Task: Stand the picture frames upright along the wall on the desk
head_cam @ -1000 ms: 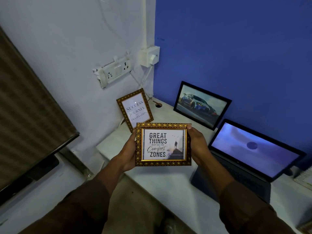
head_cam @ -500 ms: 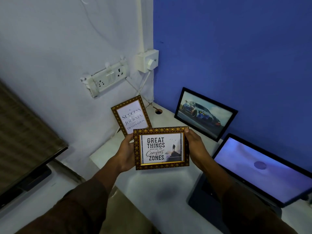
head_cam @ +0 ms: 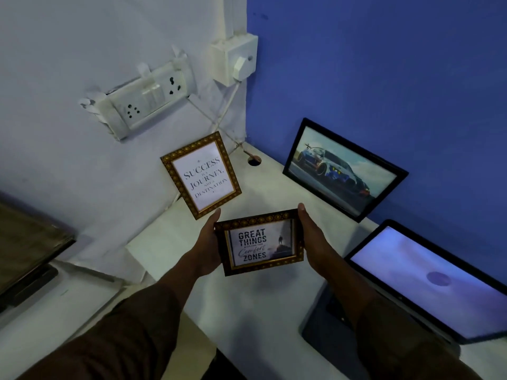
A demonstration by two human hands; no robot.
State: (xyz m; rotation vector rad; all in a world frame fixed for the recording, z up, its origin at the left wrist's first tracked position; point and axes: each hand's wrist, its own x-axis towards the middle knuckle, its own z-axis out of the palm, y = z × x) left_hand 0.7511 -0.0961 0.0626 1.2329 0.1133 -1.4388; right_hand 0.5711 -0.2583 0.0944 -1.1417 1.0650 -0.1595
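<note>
I hold a gold-patterned "Great Things" frame [head_cam: 259,244] upright above the white desk [head_cam: 247,303]. My left hand [head_cam: 208,242] grips its left edge and my right hand [head_cam: 311,237] grips its right edge. Behind it, a matching gold "Success" frame [head_cam: 201,175] leans upright against the white wall. A black-framed car picture [head_cam: 340,168] leans against the blue wall at the back right.
An open laptop [head_cam: 428,281] with a lit screen sits on the desk to the right. A socket strip [head_cam: 142,101] and a switch box [head_cam: 236,60] hang on the white wall, with cables running down to a hole [head_cam: 254,161] in the desk corner.
Both hands have carried the "Great Things" frame forward and lower, closer to the desk and the "Success" frame. My view has moved nearer to the corner.
</note>
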